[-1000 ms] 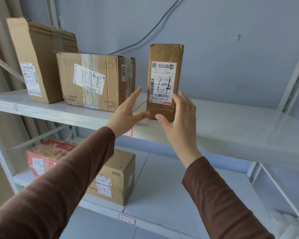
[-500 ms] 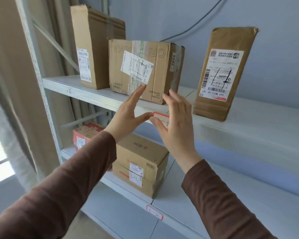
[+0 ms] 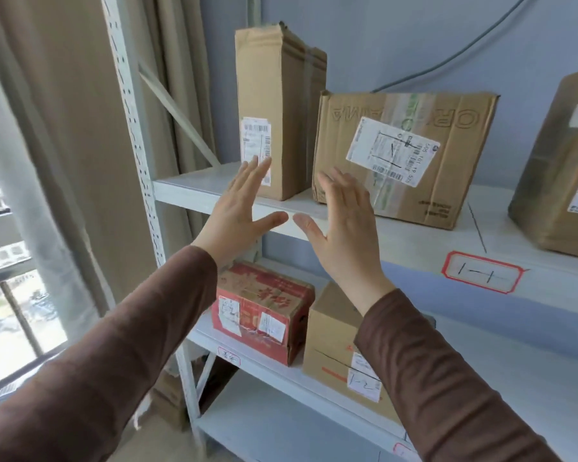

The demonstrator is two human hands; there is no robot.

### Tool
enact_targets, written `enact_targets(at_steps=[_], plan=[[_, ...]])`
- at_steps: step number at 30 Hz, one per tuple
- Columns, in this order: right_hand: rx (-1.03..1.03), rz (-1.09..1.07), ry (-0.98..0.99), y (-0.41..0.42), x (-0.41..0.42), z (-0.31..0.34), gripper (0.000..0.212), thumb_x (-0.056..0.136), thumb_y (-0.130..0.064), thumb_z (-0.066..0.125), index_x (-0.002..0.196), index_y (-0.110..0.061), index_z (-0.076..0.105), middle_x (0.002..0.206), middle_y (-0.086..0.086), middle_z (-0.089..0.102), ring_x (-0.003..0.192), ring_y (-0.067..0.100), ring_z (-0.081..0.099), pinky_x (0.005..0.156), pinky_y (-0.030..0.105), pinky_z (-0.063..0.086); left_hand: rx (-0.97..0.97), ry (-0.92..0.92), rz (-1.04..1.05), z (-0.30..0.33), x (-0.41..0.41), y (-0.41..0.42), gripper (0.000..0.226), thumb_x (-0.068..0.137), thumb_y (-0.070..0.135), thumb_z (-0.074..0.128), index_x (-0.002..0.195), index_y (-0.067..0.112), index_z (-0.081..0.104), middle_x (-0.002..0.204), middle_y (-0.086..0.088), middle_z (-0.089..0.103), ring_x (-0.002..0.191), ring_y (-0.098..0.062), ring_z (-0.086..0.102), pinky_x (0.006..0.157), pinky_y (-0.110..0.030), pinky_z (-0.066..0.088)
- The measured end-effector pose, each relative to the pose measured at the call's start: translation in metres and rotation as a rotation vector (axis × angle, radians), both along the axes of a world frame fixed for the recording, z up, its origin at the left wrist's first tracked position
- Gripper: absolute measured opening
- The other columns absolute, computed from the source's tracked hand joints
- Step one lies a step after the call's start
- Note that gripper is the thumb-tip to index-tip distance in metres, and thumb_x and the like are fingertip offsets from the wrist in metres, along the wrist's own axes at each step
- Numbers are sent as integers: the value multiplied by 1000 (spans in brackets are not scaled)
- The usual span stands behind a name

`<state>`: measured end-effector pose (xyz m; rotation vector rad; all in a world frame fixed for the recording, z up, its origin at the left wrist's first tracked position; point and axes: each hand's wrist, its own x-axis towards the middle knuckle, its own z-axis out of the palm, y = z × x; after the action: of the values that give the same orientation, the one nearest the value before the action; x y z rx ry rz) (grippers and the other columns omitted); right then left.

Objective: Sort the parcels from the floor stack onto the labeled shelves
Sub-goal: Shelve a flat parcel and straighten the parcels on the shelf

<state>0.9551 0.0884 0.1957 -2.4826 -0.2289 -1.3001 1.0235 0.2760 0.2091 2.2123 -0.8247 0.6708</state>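
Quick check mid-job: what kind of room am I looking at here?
Probably a small parcel storeroom: a metal shelf rack carries labelled cardboard parcels, and a handwritten red-bordered tag marks the shelf. A curtained window is on the left.

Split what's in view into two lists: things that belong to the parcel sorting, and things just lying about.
Job:
tall box
taped carton
parcel at right edge
red box
plain box marked 1-2
shelf tag 1-1
left hand, open
right hand, open

Lying about:
curtain
wall cable
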Motion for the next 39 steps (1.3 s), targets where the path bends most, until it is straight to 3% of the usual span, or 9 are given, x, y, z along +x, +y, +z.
enact_targets(at_steps=[5, 13, 21, 24, 26, 30, 35, 36, 39], plan=[[-28, -81, 76, 15, 36, 3, 70, 100, -57, 46, 156, -16, 37, 164, 9, 34, 153, 30, 26, 123, 50, 27, 87, -10, 129, -3, 54, 19, 86, 94, 54, 59, 162, 37, 9, 171, 6, 0, 158, -16, -5, 127, -51, 4], [-30, -123, 116, 21, 81, 3, 72, 101, -54, 51, 159, -15, 32, 168, 9, 27, 155, 30, 20, 126, 46, 22, 240, -146, 239, -8, 105, 34, 84, 96, 61, 50, 163, 34, 6, 171, 1, -3, 157, -19, -11, 127, -45, -4], [155, -39, 192, 58, 116, 16, 85, 103, -40, 58, 165, -14, 6, 172, 9, 14, 157, 25, 15, 128, 37, 16, 153, -112, 158, 0, 151, 60, 89, 96, 59, 54, 164, 26, 7, 171, 0, 8, 158, -18, -3, 126, -40, 4], [236, -76, 248, 64, 127, 23, 89, 103, -37, 60, 165, -13, 1, 172, 9, 16, 156, 24, 21, 123, 32, 20, 115, -1, 54, 6, 167, 53, 91, 95, 58, 56, 164, 23, 8, 170, 0, 17, 158, -19, 5, 127, -40, 11], [264, -119, 318, 65, 134, 28, 88, 104, -38, 58, 165, -14, -1, 169, 9, 26, 150, 26, 36, 117, 33, 32, 79, 77, -24, 8, 177, 47, 90, 95, 54, 60, 163, 26, 9, 167, 0, 26, 156, -20, 16, 126, -43, 19], [229, -224, 354, 65, 147, 31, 83, 104, -33, 57, 164, -11, 4, 126, 12, 67, 106, 33, 66, 87, 42, 55, -7, 170, -164, 9, 193, 37, 81, 93, 42, 69, 157, 38, 18, 152, 4, 51, 141, -19, 46, 112, -49, 43], [176, -297, 380, 59, 161, 34, 65, 105, -26, 57, 156, -3, 24, 111, 15, 68, 99, 35, 65, 80, 44, 53, -69, 201, -205, 13, 207, 30, 62, 95, 30, 69, 147, 30, 35, 139, 2, 62, 125, -19, 60, 79, -27, 52], [178, -297, 385, 58, 163, 35, 64, 105, -25, 57, 155, -3, 25, 112, 16, 68, 101, 36, 65, 80, 43, 52, -68, 200, -203, 14, 210, 29, 60, 95, 30, 70, 145, 30, 36, 138, 2, 63, 123, -19, 60, 77, -27, 52], [193, -293, 405, 57, 169, 39, 66, 105, -23, 57, 157, -3, 22, 120, 19, 66, 107, 39, 64, 78, 38, 47, -45, 204, -190, 16, 219, 26, 56, 93, 30, 72, 138, 27, 39, 136, 1, 64, 125, -22, 60, 94, -36, 50]])
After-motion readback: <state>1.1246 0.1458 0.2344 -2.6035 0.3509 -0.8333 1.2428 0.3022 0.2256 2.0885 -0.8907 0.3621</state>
